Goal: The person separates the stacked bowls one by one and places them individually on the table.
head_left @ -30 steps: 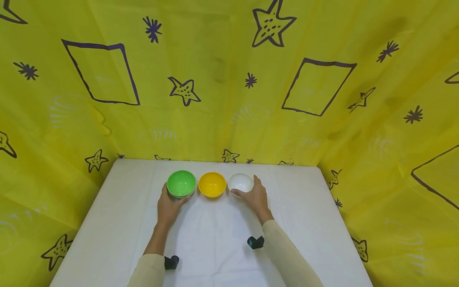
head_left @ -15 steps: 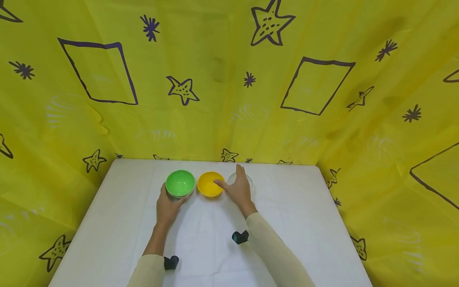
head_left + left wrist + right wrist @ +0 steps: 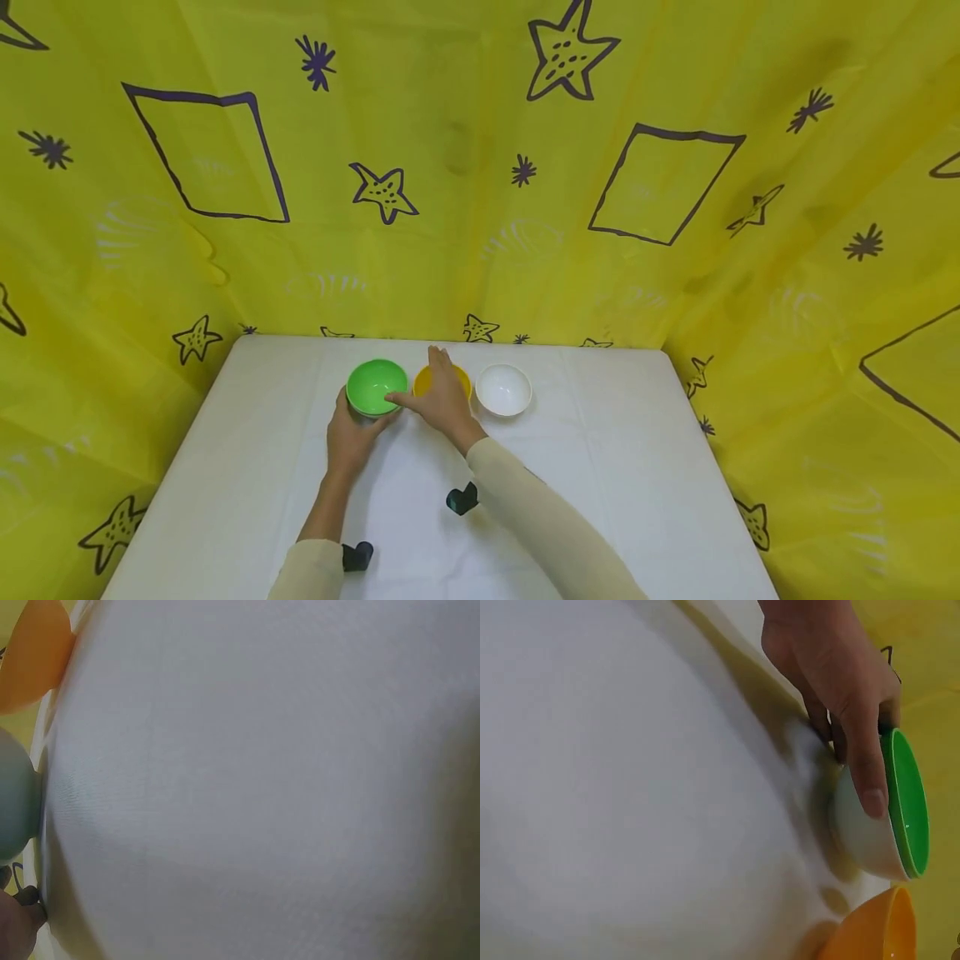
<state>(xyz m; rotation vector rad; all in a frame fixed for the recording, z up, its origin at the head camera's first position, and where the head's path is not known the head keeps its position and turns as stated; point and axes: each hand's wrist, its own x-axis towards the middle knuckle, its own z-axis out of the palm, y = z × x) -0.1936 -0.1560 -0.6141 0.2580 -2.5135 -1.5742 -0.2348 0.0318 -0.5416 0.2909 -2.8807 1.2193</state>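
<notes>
Three bowls stand side by side on the white table: a green bowl, a yellow bowl and a white bowl. My left hand holds the green bowl from the near left side, its thumb along the outer wall in the right wrist view. That bowl is green inside and pale white outside; whether two bowls are nested I cannot tell. My right hand is over the yellow bowl and hides part of it, fingers straight and thumb spread toward the green bowl's rim. Nothing is in its grasp.
A white cloth covers the table. Yellow curtains with drawn stars and frames stand behind it and at both sides. Small dark wrist devices hang at each forearm.
My right hand has left the white bowl and moved left, past it, to above the yellow bowl beside the green one. My left hand has stayed at the green bowl.
</notes>
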